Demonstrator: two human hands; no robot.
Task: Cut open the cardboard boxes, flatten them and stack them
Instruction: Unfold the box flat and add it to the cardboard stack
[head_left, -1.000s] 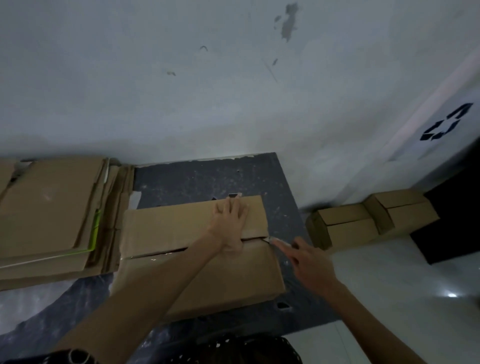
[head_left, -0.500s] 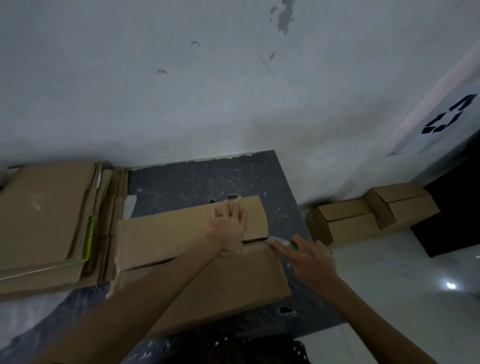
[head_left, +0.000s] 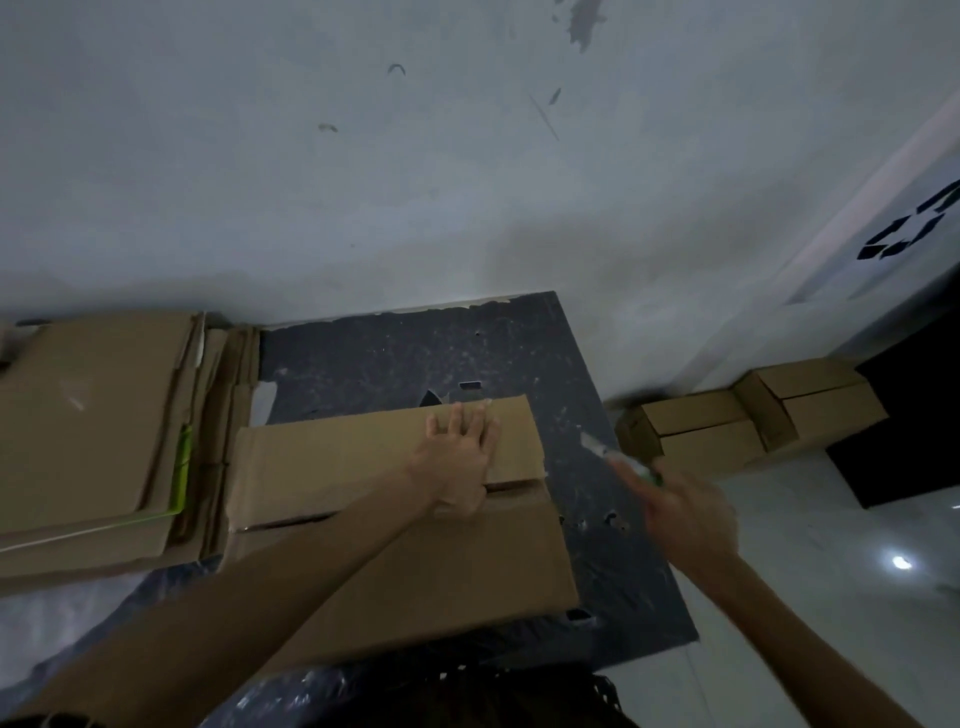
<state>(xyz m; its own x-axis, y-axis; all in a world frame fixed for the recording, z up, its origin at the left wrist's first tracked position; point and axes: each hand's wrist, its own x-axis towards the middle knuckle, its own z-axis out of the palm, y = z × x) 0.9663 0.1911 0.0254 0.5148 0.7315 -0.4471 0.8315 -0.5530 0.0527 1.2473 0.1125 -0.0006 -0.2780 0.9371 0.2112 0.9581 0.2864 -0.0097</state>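
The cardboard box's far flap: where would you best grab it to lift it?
Take the far flap by its near edge at the right end, coming from the right: a dark gap shows there, just right of the left hand.

Recycling or storage corner of a utility room, identified by a black recycling symbol at right, a stack of flattened cardboard against the scuffed white wall, closed boxes on the glossy floor, and a scarred dark mat.
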